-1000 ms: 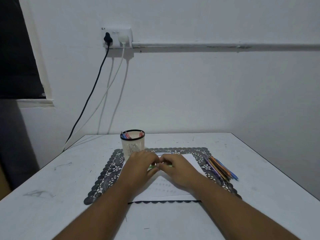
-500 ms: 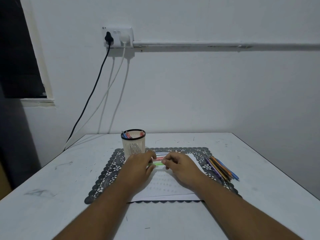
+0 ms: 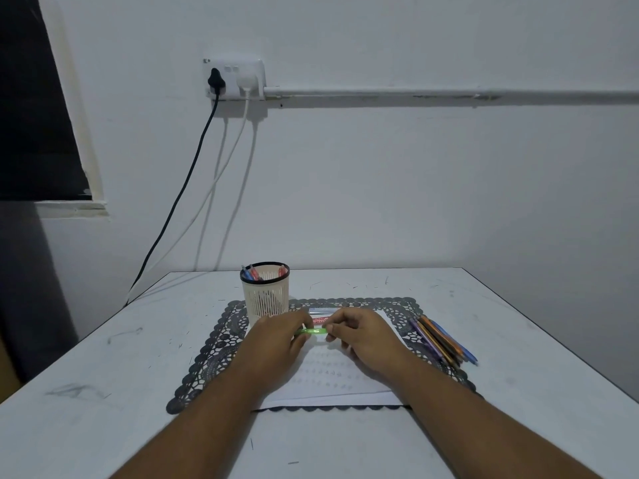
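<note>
Left grip (image 3: 276, 340) and right grip (image 3: 363, 337) are each being used to pinch one end of a green pen (image 3: 313, 331), which is being held level just above the sheet, between the two hands. Everything is being carried by a white worktop (image 3: 138, 357); a dark lace mat (image 3: 214, 350) is being used under a white sheet (image 3: 328, 375) marked with faint rows. A slatted pen cup (image 3: 265, 295), with a few pens in it, is standing at the mat's far left. A bundle of loose pens (image 3: 439, 340) is lying on the mat's right edge, and a red pen (image 3: 321, 319) and a clear pen (image 3: 321, 310) are lying just behind the fingers. The work is being judged partly done. Whether the cap is being pulled off or pressed on cannot be told, and most pens are lying outside the cup.
</note>
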Demonstrator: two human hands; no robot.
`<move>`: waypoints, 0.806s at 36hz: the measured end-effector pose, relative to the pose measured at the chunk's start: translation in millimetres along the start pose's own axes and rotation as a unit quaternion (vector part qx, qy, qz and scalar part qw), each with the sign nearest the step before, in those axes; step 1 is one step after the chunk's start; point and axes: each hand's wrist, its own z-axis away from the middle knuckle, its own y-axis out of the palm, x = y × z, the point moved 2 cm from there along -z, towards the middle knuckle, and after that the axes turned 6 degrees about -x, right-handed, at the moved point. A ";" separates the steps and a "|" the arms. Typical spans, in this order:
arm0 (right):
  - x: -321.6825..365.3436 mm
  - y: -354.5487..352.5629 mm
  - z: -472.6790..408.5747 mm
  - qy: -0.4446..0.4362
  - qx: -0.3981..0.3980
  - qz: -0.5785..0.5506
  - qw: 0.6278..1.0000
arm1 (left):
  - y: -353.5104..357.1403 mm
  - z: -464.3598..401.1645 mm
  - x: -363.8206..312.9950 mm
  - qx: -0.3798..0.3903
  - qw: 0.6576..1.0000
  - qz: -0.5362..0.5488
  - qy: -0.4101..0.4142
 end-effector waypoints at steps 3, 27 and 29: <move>1.0 0.1 -0.3 0.000 0.001 -0.011 1.000 | 0.0 0.1 0.7 -0.001 1.000 0.002 -0.003; 3.5 -4.1 0.4 -0.005 0.007 0.006 1.000 | 3.3 0.8 3.2 0.011 1.000 0.013 -0.011; 3.4 -4.1 0.4 0.000 0.005 -0.001 1.000 | 3.8 0.5 2.8 0.009 1.000 0.012 -0.015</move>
